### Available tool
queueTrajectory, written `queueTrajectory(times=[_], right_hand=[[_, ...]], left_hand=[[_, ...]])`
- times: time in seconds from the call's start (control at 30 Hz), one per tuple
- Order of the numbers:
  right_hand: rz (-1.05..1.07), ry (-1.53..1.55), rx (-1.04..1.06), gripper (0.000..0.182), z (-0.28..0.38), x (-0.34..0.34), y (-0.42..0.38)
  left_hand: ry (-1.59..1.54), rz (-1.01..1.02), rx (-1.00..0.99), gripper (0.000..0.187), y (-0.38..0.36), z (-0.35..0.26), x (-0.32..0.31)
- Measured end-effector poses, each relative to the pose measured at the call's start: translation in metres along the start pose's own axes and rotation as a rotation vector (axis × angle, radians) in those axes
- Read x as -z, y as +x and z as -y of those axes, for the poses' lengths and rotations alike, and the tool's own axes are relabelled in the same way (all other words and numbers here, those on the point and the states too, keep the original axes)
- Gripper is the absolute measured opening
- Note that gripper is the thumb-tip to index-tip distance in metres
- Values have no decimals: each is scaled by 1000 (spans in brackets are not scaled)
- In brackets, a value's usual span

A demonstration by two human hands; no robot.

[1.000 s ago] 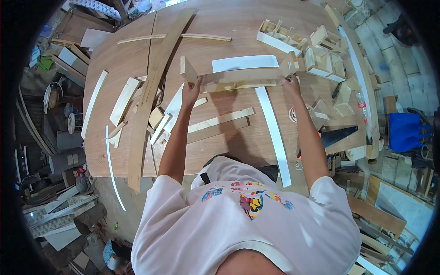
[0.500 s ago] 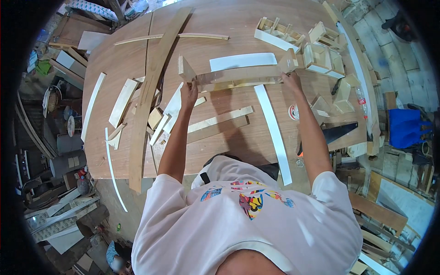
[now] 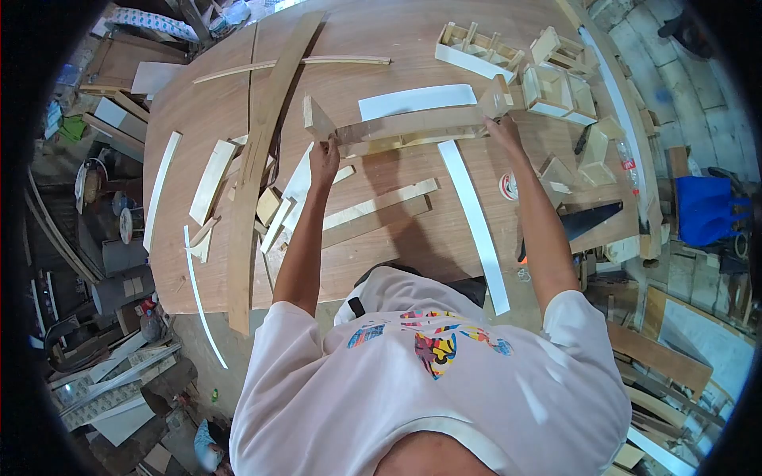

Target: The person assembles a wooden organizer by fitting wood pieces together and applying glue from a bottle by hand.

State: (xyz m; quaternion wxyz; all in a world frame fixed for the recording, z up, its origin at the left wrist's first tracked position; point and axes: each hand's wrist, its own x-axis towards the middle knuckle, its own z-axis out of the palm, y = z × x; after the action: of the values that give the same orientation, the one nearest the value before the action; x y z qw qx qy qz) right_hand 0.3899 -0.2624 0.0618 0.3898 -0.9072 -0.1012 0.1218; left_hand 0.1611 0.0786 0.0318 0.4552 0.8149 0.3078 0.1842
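Note:
A long wooden piece with an upright block at each end [image 3: 413, 128] spans the space between my hands above the table. My left hand [image 3: 324, 161] is closed on its left end, just below the upright block. At the other end, my right hand [image 3: 503, 133] grips the wood under the right block. Behind the piece lies a white strip [image 3: 417, 101]. A second white strip [image 3: 472, 222] runs toward my body, and two wooden slats [image 3: 381, 208] lie nearer to me between my forearms.
A long brown board [image 3: 262, 174] crosses the left side of the table [image 3: 365, 40]. Small wooden boxes [image 3: 556, 91] stand at the back right. A handsaw [image 3: 591, 220], a tape roll [image 3: 508, 186] and a bottle [image 3: 629, 170] lie at the right. Part of a person [image 3: 208, 444] shows at the lower left.
The view has shifted slightly, so the table's contents sit a little differently in the picture. Both hands keep their hold on the wooden piece.

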Motion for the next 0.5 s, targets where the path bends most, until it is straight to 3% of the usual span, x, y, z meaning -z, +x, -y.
queueTrajectory(times=[0.13,0.23,0.3,0.5], right_hand=[[24,-5,-64,53,-2,1,2],[4,19,-41,53,-7,-4,8],[6,11,-49,53,0,-1,2],[-1,-17,-87,52,3,-4,0]], left_hand=[[-21,28,49,31,-1,-3,2],[-39,53,-25,31,2,3,5],[-295,188,8,31,1,8,8],[-348,169,24,39,3,33,41]])
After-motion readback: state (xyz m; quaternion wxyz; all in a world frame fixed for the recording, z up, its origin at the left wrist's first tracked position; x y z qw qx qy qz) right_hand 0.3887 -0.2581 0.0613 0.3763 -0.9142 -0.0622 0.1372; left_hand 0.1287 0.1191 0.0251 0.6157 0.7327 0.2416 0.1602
